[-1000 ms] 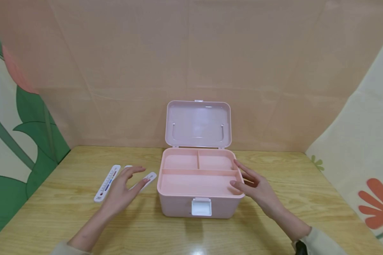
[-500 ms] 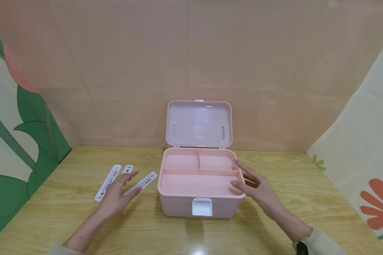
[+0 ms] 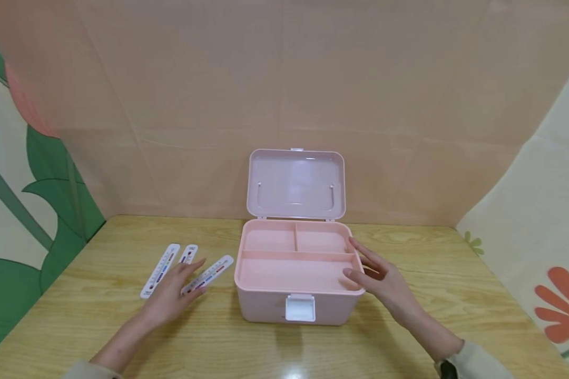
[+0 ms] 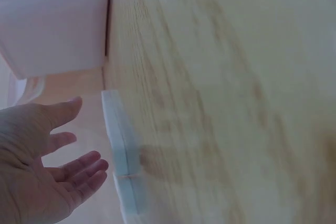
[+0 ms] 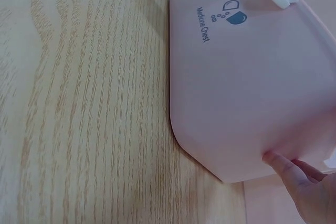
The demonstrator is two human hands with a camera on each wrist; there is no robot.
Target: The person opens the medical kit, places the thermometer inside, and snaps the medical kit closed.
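Note:
In the head view three white thermometer strips with coloured markings lie on the table: a left thermometer, a middle thermometer and a right thermometer, slanted towards the box. Above their near ends is my left hand, fingers spread and loosely bent, hiding part of them; the left wrist view shows nothing in its palm. A pink medicine chest stands with its lid raised and a three-compartment tray inside. My right hand rests at the chest's right side, fingers extended, thumb overlapping the rim.
The wooden table runs up to a beige backdrop. A white latch hangs on the chest's front. Flower-printed cloth stands at the right, and leaf-printed cloth at the left.
My left hand has moved down and slightly left, nearer the person, uncovering more of the middle and right thermometers. The right hand and the chest have stayed in place.

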